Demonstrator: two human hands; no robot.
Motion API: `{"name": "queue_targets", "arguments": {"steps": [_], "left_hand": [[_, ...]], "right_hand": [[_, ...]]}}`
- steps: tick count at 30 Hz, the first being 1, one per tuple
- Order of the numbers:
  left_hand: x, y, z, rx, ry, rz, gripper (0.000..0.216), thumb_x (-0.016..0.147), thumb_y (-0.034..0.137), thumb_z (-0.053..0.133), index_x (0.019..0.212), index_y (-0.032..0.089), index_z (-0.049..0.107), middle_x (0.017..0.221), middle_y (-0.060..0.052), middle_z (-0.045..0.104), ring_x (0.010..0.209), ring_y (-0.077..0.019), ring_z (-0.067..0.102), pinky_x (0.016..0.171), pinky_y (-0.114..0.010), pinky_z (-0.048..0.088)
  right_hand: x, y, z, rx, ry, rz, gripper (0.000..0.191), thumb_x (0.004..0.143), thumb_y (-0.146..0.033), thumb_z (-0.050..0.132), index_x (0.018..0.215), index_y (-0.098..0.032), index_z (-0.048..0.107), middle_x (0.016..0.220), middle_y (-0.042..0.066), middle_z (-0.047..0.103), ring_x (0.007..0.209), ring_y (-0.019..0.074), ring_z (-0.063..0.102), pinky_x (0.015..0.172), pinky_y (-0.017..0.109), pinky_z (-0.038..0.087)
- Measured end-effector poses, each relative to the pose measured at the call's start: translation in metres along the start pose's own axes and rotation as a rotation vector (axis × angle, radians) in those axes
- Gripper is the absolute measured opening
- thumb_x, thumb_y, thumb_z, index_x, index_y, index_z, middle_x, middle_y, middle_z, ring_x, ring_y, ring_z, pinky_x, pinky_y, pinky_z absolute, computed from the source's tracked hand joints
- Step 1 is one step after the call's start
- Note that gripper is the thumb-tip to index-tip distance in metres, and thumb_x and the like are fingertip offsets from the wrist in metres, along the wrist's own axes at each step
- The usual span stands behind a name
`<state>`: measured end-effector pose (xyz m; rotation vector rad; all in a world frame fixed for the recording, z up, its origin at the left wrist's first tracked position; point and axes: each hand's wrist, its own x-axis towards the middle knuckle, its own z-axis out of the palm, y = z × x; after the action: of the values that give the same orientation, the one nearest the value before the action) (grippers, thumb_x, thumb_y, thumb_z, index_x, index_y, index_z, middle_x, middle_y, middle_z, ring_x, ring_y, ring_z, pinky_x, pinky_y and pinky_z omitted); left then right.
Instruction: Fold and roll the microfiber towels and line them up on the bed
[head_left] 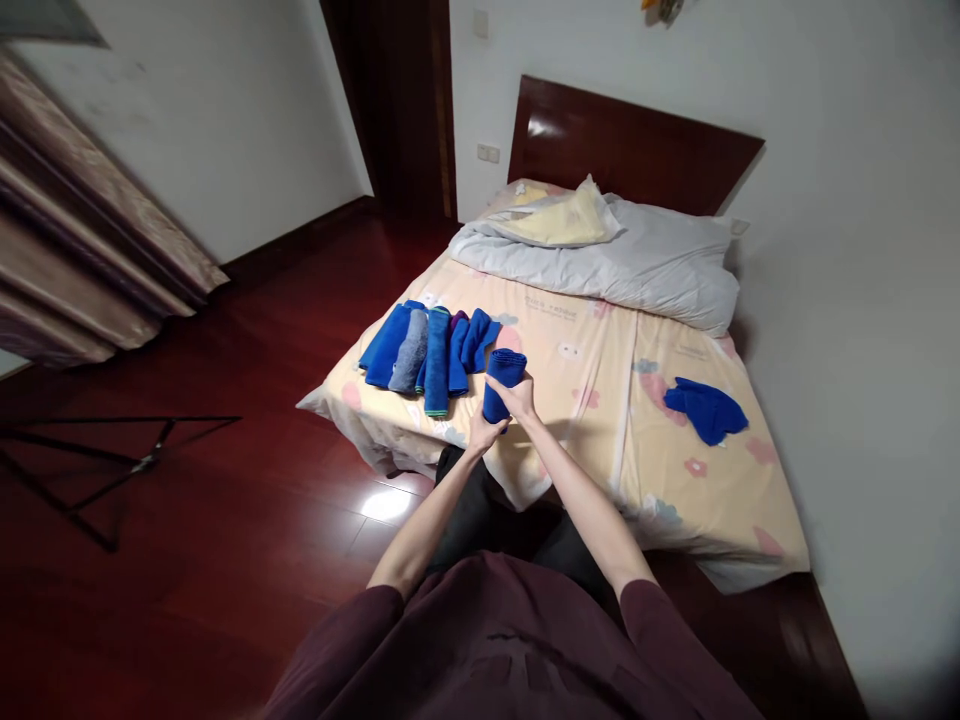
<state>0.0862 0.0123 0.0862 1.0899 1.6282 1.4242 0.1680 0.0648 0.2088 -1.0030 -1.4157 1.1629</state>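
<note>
Both my hands hold a rolled blue towel (504, 372) above the near edge of the bed. My left hand (486, 430) grips its lower end, and my right hand (517, 395) wraps its right side higher up. The roll's coiled end faces up and away from me. Just left of it, several folded or rolled towels lie side by side on the sheet: a blue towel with a green edge (437, 365), a grey towel (409, 352) and other blue ones. Far to the right lies a crumpled blue cloth (709, 408).
The bed's peach patterned sheet (570, 350) hangs over its near edge. A grey quilt (660, 260) and a yellow pillow (566, 220) lie by the wooden headboard (622, 145). Black stand legs (112, 460) are on the red floor at left, near a curtain (82, 230).
</note>
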Motion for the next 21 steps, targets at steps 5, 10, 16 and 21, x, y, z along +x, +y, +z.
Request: {"name": "queue_targets", "arguments": {"steps": [5,10,16,21], "left_hand": [[0.027,-0.010,-0.031,0.092,0.120,-0.050,0.063,0.069,0.018,0.079,0.130,0.011,0.062,0.117,-0.014,0.074,0.107,-0.0308,0.071,0.094,-0.040,0.058],[0.050,-0.019,-0.051,0.131,0.174,-0.065,0.056,0.068,0.020,0.081,0.121,0.011,0.066,0.108,-0.013,0.077,0.105,-0.0331,0.072,0.089,-0.039,0.060],[0.067,-0.029,-0.062,0.135,0.215,-0.033,0.066,0.068,0.019,0.080,0.131,0.011,0.061,0.110,-0.013,0.076,0.106,-0.0325,0.072,0.089,-0.037,0.060],[0.068,-0.034,-0.065,0.140,0.209,-0.064,0.063,0.070,0.021,0.080,0.128,0.010,0.061,0.108,-0.014,0.076,0.106,-0.0328,0.071,0.087,-0.037,0.060]], "right_hand": [[0.015,0.011,0.047,-0.031,-0.009,0.020,0.050,0.061,-0.052,0.089,0.094,-0.017,0.074,0.098,0.010,0.080,0.090,0.0273,0.075,0.087,0.041,0.063],[0.032,0.025,0.077,-0.039,-0.035,0.092,0.051,0.059,-0.050,0.090,0.094,-0.016,0.075,0.099,0.011,0.080,0.092,0.0284,0.075,0.089,0.042,0.062],[0.045,0.039,0.094,-0.072,-0.061,0.072,0.052,0.058,-0.048,0.091,0.095,-0.016,0.075,0.099,0.011,0.080,0.091,0.0277,0.075,0.088,0.042,0.062],[0.048,0.053,0.098,-0.091,-0.069,0.054,0.049,0.059,-0.048,0.090,0.093,-0.017,0.075,0.095,0.009,0.080,0.089,0.0263,0.074,0.084,0.041,0.063]]}}
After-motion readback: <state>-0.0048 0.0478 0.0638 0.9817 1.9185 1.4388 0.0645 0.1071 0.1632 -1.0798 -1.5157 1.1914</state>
